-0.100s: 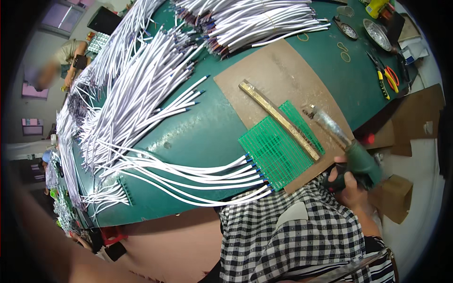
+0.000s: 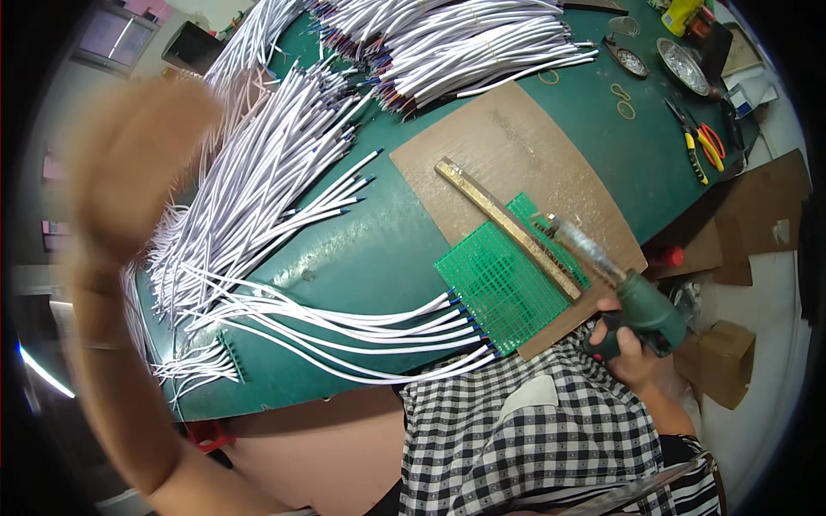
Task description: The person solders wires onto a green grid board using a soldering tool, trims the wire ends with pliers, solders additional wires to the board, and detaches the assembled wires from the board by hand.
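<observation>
My right hand [image 2: 632, 348] grips the handle of a green heat gun [image 2: 645, 308], whose metal nozzle [image 2: 578, 242] points at the green perforated board [image 2: 495, 288]. A brass bar [image 2: 503, 225] lies slantwise across that board. Both rest on a brown cardboard sheet [image 2: 516, 142]. Several white wires with dark blue tips [image 2: 379, 331] run to the board's left edge. My left hand [image 2: 133, 159] is raised close to the camera at the left. It is blurred and far from the board, and its fingers cannot be made out.
Large bundles of white wires [image 2: 258, 189] cover the green table [image 2: 379, 249]. Yellow and red pliers [image 2: 701, 146], metal dishes [image 2: 684, 64] and rubber bands lie at the far right. Cardboard boxes [image 2: 727, 357] stand beside the table by my right arm.
My left forearm and hand have swung up into the left of the view, blurred by motion. The right hand and heat gun stay by the board.
</observation>
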Demonstrator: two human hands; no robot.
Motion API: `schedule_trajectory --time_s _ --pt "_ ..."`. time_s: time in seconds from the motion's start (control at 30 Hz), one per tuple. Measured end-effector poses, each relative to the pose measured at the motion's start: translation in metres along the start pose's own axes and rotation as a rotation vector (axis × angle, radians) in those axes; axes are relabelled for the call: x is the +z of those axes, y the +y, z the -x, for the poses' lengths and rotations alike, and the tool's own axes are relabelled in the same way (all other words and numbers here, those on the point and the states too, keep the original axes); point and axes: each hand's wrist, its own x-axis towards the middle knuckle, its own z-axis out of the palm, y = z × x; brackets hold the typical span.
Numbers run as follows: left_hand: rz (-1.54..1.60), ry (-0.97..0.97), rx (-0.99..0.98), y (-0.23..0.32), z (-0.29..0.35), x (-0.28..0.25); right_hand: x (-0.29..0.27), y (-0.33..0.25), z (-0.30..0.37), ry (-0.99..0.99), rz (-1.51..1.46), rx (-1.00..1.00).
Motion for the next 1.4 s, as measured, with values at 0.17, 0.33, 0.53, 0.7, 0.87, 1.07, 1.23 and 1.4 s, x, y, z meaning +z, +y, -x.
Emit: schedule_trajectory --time_s 0.17,0.33,0.53,0.7,0.87,1.07,1.23,1.4 --pt "0.777 -0.017 -0.382 0.178 0.003 0.063 -0.003 -0.003 0.007 -0.142 0.01 0.025" --pt "1.139 -0.015 -0.967 0.246 -0.004 0.06 -0.001 -0.019 0.002 -0.256 0.155 0.07" --pt "1.087 -0.155 -1.102 0.248 0.002 0.055 -0.002 -0.021 -0.003 -0.33 0.238 0.087" --pt "1.076 -0.016 -1.0 0.244 -0.008 0.055 0.002 -0.029 -0.013 -0.458 0.259 0.056" --pt "1.037 -0.005 -0.94 0.249 -0.005 0.063 0.016 -0.027 -0.004 -0.314 0.214 0.144" --pt "1.009 -0.007 -0.916 0.251 -0.006 0.069 0.005 -0.018 -0.016 -0.537 0.627 -0.29" --pt "1.005 -0.001 -0.914 0.252 -0.005 0.069 0.01 -0.018 -0.008 -0.42 0.459 -0.047" --pt "1.009 -0.016 -0.905 0.252 -0.004 0.07 0.009 -0.02 -0.011 -0.462 0.488 -0.094"
